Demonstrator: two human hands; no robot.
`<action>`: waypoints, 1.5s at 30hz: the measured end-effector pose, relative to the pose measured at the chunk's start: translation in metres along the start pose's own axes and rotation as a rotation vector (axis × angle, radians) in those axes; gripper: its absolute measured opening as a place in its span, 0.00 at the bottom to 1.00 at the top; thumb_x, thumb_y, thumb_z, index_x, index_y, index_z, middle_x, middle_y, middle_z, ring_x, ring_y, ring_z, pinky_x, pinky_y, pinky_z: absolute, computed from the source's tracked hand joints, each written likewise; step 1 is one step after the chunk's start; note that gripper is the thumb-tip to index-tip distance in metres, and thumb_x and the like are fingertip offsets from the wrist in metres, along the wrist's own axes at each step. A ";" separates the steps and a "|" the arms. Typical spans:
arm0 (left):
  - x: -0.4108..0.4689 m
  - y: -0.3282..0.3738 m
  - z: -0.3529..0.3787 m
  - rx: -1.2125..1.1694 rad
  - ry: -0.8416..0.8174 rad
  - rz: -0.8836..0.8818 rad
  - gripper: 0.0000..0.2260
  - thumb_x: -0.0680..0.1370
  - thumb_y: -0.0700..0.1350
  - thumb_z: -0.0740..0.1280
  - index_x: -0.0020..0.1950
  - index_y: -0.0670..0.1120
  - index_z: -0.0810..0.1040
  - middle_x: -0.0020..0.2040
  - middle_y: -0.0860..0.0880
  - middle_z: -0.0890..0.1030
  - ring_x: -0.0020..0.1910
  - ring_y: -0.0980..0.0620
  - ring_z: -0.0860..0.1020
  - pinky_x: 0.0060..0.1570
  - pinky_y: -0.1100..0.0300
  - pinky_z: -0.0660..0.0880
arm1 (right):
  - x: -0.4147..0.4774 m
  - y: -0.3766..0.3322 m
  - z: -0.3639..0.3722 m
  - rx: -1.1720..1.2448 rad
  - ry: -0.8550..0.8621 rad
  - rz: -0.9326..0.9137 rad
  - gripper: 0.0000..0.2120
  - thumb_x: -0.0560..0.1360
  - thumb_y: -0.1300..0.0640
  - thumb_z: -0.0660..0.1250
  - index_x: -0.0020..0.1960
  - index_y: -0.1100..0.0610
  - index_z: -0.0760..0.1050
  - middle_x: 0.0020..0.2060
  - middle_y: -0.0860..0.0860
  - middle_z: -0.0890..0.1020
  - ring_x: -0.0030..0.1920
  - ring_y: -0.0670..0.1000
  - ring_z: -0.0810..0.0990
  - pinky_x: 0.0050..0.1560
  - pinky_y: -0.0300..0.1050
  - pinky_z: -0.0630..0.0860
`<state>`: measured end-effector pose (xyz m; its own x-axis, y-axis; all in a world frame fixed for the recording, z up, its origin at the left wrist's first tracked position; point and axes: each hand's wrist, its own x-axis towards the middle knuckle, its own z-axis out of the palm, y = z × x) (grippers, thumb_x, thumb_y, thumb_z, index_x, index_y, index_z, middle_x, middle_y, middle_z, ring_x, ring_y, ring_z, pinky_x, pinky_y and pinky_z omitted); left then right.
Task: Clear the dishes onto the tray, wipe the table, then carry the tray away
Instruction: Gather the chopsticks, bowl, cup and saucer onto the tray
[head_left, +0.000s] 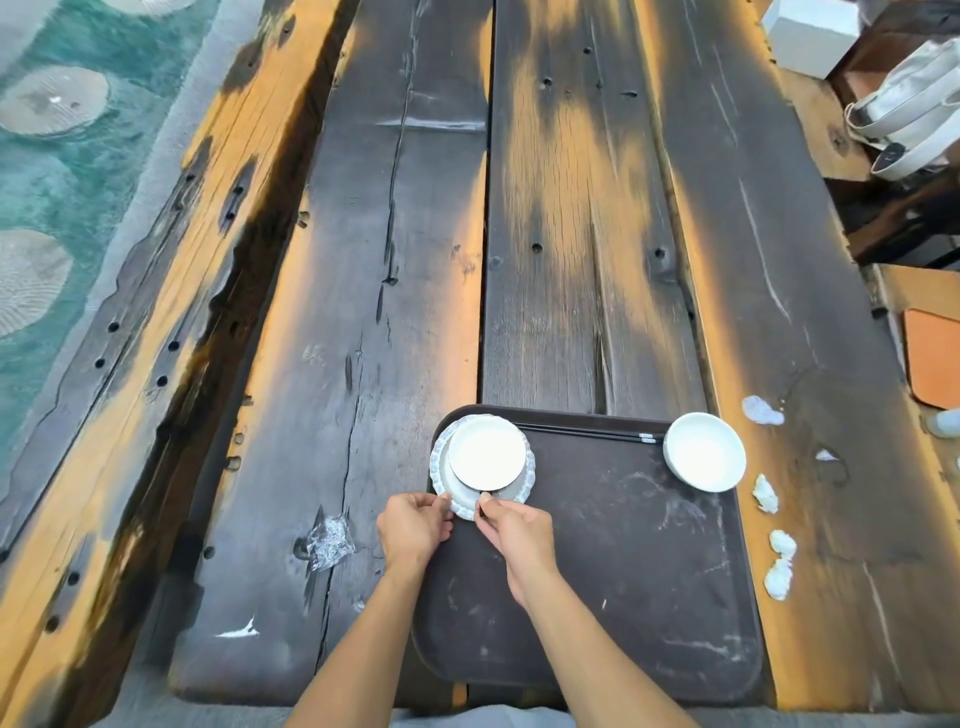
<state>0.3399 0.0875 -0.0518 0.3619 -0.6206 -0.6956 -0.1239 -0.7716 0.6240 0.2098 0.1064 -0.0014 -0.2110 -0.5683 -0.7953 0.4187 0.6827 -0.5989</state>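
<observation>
A dark brown tray (613, 561) lies on the wooden table in front of me. At its far left corner sits a scalloped pale plate (457, 501) with a white round dish (485, 452) stacked on it. My left hand (413, 527) pinches the plate's near rim from the left. My right hand (511, 525) pinches the same rim just to the right. A white bowl (704, 451) rests on the tray's far right corner. Black chopsticks (592, 434) lie along the tray's far edge.
Crumpled white paper scraps (779, 564) lie on the table right of the tray, another (761, 410) beyond the bowl. A clear plastic wrapper (330, 540) and a white smear (241, 631) sit left of the tray. An orange mat (932, 358) and bags are at right.
</observation>
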 end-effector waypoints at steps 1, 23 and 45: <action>0.000 0.001 -0.001 -0.011 -0.014 -0.013 0.07 0.77 0.42 0.74 0.40 0.41 0.84 0.31 0.46 0.86 0.32 0.48 0.86 0.43 0.51 0.85 | 0.001 0.001 0.001 -0.022 -0.017 0.009 0.10 0.74 0.64 0.73 0.34 0.62 0.86 0.39 0.56 0.87 0.49 0.52 0.87 0.58 0.46 0.81; -0.010 -0.002 0.005 -0.195 -0.088 -0.094 0.04 0.78 0.33 0.70 0.51 0.33 0.81 0.40 0.40 0.86 0.37 0.47 0.84 0.38 0.59 0.84 | 0.005 0.006 -0.008 -0.642 0.106 -0.114 0.17 0.73 0.48 0.68 0.36 0.62 0.80 0.27 0.49 0.77 0.33 0.47 0.75 0.36 0.42 0.71; -0.039 -0.019 0.008 0.167 -0.247 0.016 0.07 0.81 0.45 0.67 0.46 0.45 0.81 0.40 0.47 0.85 0.33 0.51 0.79 0.40 0.57 0.78 | -0.010 -0.005 -0.046 -0.535 0.008 -0.121 0.09 0.75 0.53 0.69 0.37 0.45 0.83 0.38 0.48 0.87 0.46 0.52 0.86 0.55 0.48 0.82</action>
<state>0.3207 0.1247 -0.0394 0.1252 -0.6324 -0.7644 -0.2851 -0.7609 0.5828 0.1691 0.1298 0.0052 -0.2377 -0.6550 -0.7173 -0.1160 0.7523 -0.6486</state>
